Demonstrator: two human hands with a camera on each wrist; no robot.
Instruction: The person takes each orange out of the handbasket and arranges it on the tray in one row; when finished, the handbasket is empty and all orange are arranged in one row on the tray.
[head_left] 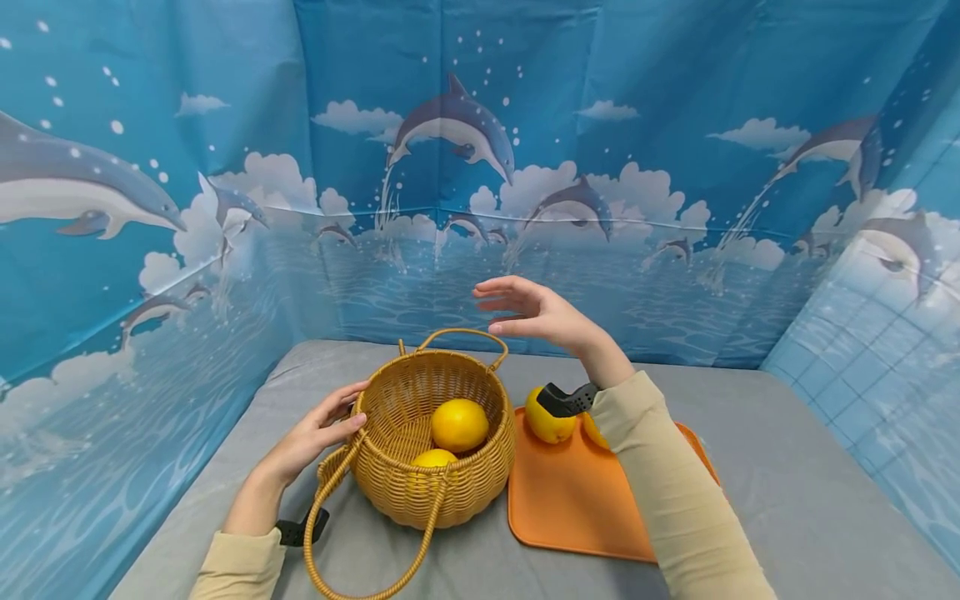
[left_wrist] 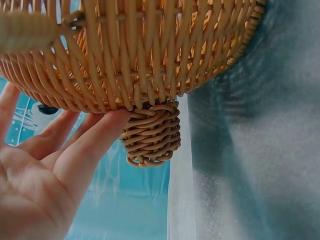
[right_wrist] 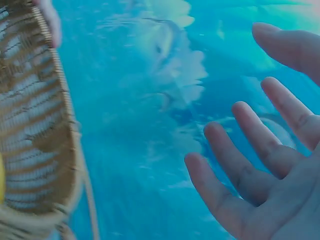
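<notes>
A wicker basket [head_left: 465, 492] with two looped handles stands in the middle of the head view. Inside lie two yellow fruits, one oval like a lemon [head_left: 459, 425] and another [head_left: 434, 458] partly hidden by the front rim. My left hand [head_left: 307, 442] touches the basket's left side, thumb at the rim; in the left wrist view its fingers [left_wrist: 95, 145] reach out against the woven wall. Beyond the basket's back right, my right hand [head_left: 536, 315] hovers in the air, holding nothing. Its fingers [right_wrist: 240, 175] are spread in the right wrist view.
An orange tray [head_left: 570, 508] lies right of the basket, partly under my right forearm. On it sit a yellow fruit [head_left: 550, 417] and another [head_left: 595, 432], mostly covered by the sleeve. Grey cloth [head_left: 810, 500] covers the table. Dolphin-printed curtains [head_left: 645, 83] enclose the back and sides.
</notes>
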